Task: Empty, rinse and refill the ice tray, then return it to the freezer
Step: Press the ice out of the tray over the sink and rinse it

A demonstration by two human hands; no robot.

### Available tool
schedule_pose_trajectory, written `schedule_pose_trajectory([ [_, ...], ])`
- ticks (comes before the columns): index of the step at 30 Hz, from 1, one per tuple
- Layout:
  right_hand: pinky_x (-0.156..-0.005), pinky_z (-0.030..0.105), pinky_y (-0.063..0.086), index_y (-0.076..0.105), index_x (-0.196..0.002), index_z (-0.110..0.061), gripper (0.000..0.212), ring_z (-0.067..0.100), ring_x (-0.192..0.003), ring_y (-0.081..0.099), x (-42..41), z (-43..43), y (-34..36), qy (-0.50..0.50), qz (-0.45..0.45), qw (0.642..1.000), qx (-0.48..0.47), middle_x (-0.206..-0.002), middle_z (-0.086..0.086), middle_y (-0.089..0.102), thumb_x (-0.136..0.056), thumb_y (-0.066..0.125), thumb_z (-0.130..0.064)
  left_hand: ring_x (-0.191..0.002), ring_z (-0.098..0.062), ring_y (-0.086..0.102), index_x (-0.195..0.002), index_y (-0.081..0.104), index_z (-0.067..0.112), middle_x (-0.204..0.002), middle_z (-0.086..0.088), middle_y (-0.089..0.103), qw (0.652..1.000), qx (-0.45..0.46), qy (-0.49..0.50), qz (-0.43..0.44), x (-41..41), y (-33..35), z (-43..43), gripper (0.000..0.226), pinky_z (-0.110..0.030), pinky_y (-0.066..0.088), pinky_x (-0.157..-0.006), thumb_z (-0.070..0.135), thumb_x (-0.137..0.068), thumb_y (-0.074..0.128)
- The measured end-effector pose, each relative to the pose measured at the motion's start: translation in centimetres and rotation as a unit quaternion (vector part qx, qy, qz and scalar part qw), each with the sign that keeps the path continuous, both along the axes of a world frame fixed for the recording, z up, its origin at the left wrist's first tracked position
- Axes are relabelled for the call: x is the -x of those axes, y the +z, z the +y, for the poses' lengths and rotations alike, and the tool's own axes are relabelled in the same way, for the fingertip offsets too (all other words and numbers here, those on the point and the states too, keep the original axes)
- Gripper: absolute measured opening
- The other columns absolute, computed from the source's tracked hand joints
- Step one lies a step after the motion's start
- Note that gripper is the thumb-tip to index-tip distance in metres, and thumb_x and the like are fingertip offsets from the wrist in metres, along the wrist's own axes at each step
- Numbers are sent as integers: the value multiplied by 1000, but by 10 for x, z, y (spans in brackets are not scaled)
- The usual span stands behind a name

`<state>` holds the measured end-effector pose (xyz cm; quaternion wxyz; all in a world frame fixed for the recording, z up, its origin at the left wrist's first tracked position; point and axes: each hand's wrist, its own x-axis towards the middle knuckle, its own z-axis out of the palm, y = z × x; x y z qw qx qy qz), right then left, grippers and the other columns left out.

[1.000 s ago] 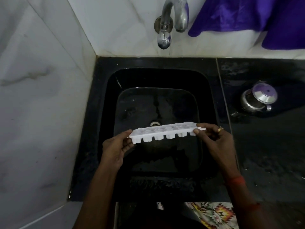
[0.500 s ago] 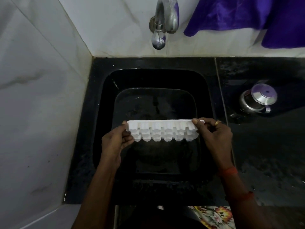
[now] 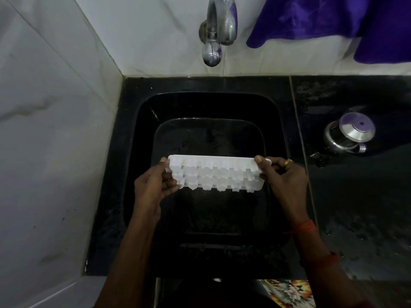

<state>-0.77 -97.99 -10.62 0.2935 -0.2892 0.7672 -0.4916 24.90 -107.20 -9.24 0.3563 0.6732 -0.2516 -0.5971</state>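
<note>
— Where is the ice tray [image 3: 213, 174]?
— The left hand [image 3: 153, 187] grips one end and the right hand [image 3: 284, 176] pinches the other. It is tipped, cup bottoms toward us, above the sink [image 3: 211, 105].
— Is the job nearly done?
— No. I think this is the emptying part. Rinsing under the tap [image 3: 216, 30], filling and the freezer are left.

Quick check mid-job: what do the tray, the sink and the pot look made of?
The tray looks like white matte plastic, slightly translucent, with moulded cell bottoms. The sink is glossy black, perhaps stone or composite; its sheen leaves that open. The pot seems polished steel: mirror-like lid.
</note>
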Motion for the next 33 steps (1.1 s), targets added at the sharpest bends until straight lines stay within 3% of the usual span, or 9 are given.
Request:
schedule_pose_trajectory([
  [4, -66, 33, 49, 74, -88, -23, 25, 12, -62, 58, -6, 0, 9, 40, 4, 999, 25, -64, -3, 60, -82, 77, -47, -69, -20, 66, -90, 71, 9, -76, -11, 68, 999, -4, 31, 27, 0, -1, -2, 26, -38, 62, -72, 33, -98, 63],
  [9, -87, 52, 58, 72, -100, -27, 15, 21, -91, 72, -10, 1, 5, 63, -16, 997, 34, -95, 0, 75, -94, 68, -40, -85, -22, 70, -90, 70, 11, -93, -5, 73, 998, 51, 43, 15, -1, -9, -1, 5, -39, 60, -77, 12, -94, 68],
  [11, -86, 55, 57, 72, -102, -29, 12, 23, -91, 72, -12, 1, 2, 59, -18, 997, 38, -96, 1, 75, -94, 68, -37, -93, -25, 66, -90, 67, 15, -93, -1, 72, 996, 69, 55, 9, 1, -14, -1, 11, -45, 53, -81, 4, -91, 70],
  [13, -81, 59, 57, 72, -104, -29, 12, 32, -85, 70, -13, 1, -1, 57, -38, 997, 40, -90, 12, 72, -94, 69, -33, -93, -22, 68, -102, 64, 14, -96, 1, 72, 994, 68, 79, 23, 3, -17, -2, 16, -41, 54, -78, 4, -92, 69],
  [16, -81, 58, 57, 69, -106, -25, 13, 30, -86, 70, -12, -1, -3, 51, -82, 994, 51, -92, 18, 70, -93, 71, -22, -93, -19, 74, -121, 63, 5, -108, -6, 75, 990, 28, 114, 75, 8, -14, -7, 29, -32, 60, -68, 13, -94, 69],
  [21, -91, 54, 57, 61, -112, -14, 27, 28, -99, 73, -10, -11, -6, 50, -130, 990, 36, -106, 14, 72, -89, 73, -6, -96, -27, 74, -120, 68, 12, -110, -6, 76, 991, -53, 90, 79, 17, -14, -19, 43, -38, 61, -73, 47, -95, 63],
  [26, -94, 50, 57, 61, -116, -23, 32, 20, -101, 71, 7, -36, 1, 75, -82, 994, -19, -104, 4, 74, -88, 77, -23, -88, -21, 72, -117, 67, 13, -104, -3, 73, 994, -41, 97, 36, 20, -10, -32, 42, -30, 56, -59, 50, -98, 58],
  [31, -97, 49, 55, 72, -101, -34, 23, 15, -98, 72, 26, -102, 23, 105, -19, 994, -16, -99, -2, 76, -87, 68, -53, -98, -25, 70, -109, 68, 17, -110, -6, 72, 994, -10, 108, 18, 19, -8, -42, 34, -37, 59, -76, 47, -98, 59],
  [33, -97, 46, 56, 71, -98, -36, 23, 12, -94, 73, 28, -136, 32, 137, -13, 990, -17, -98, -2, 76, -89, 64, -56, -94, -22, 69, -106, 66, 19, -103, -2, 71, 994, 7, 105, 4, 19, -6, -45, 30, -33, 57, -71, 47, -99, 57],
])
